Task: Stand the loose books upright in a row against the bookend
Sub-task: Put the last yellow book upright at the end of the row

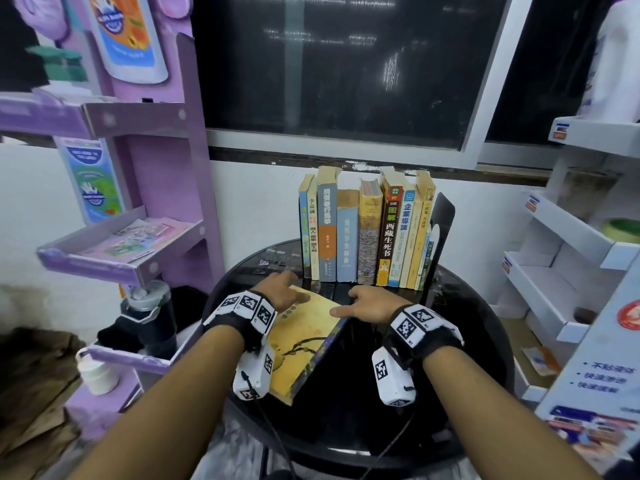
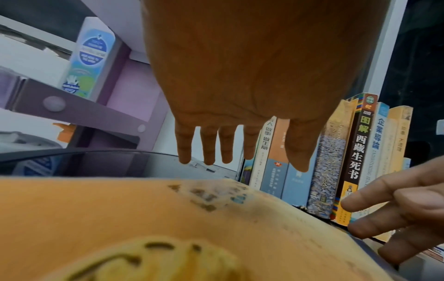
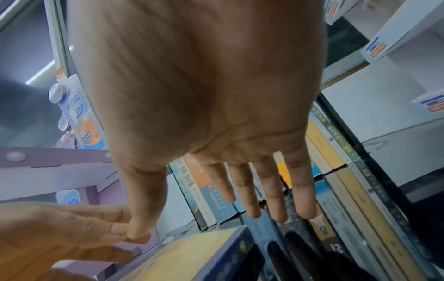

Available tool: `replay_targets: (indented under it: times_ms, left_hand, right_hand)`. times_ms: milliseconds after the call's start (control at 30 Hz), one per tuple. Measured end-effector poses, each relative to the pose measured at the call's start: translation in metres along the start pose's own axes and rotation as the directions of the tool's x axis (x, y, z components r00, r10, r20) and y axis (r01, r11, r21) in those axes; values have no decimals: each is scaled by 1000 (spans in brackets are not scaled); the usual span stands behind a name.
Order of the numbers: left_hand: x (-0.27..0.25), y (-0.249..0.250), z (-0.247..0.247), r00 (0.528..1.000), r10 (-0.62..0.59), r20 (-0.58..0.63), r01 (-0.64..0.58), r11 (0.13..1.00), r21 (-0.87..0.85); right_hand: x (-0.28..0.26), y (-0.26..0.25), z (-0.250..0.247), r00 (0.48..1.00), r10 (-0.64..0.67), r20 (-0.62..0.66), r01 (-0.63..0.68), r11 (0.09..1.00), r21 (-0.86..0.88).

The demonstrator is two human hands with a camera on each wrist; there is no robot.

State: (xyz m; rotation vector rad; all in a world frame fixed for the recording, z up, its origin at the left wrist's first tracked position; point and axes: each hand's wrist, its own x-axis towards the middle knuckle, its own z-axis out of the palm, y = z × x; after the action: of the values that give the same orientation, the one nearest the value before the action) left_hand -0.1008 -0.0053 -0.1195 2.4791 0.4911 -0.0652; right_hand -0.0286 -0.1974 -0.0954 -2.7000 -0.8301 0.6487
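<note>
A yellow book (image 1: pixel 304 337) with a dark blue spine lies flat on the round black table (image 1: pixel 460 327), in front of a row of upright books (image 1: pixel 363 233) that leans on a black bookend (image 1: pixel 441 223) at the right. My left hand (image 1: pixel 282 289) hovers over the book's far left corner with straight fingers (image 2: pixel 209 146). My right hand (image 1: pixel 360 304) hovers over its far right corner, fingers (image 3: pixel 273 197) spread, thumb above the yellow book (image 3: pixel 192 254). Neither hand holds anything. In the left wrist view the yellow book (image 2: pixel 144 218) fills the foreground.
A purple display rack (image 1: pixel 145 209) stands close on the left with leaflets on its shelf. White shelves (image 1: pixel 561 268) stand on the right. A dark window (image 1: pixel 346 64) and a white wall lie behind the row. A white cup (image 1: pixel 98 374) sits low at the left.
</note>
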Motion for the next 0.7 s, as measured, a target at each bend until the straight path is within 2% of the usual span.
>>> replay_targets:
  times_ms: [167,267,467,700]
  left_hand:
    - [-4,-12,3,979,-159,124,158,987,14]
    - [-5,-14,5,975,-197,105,185,977,109]
    - [-3,-8,4,978,-196,76,181,969,171]
    - [-4,-4,5,979,-188,84,173,971,165]
  right_hand:
    - [7,-12,11,1000,22,20,-21,998,-60]
    - [8,-16,15,999,36,19,-34,996,-85]
    - [10,-19,21,999,33,-7,-34,984,-175]
    - [10,-16,23,997,78,27,-75,993,-93]
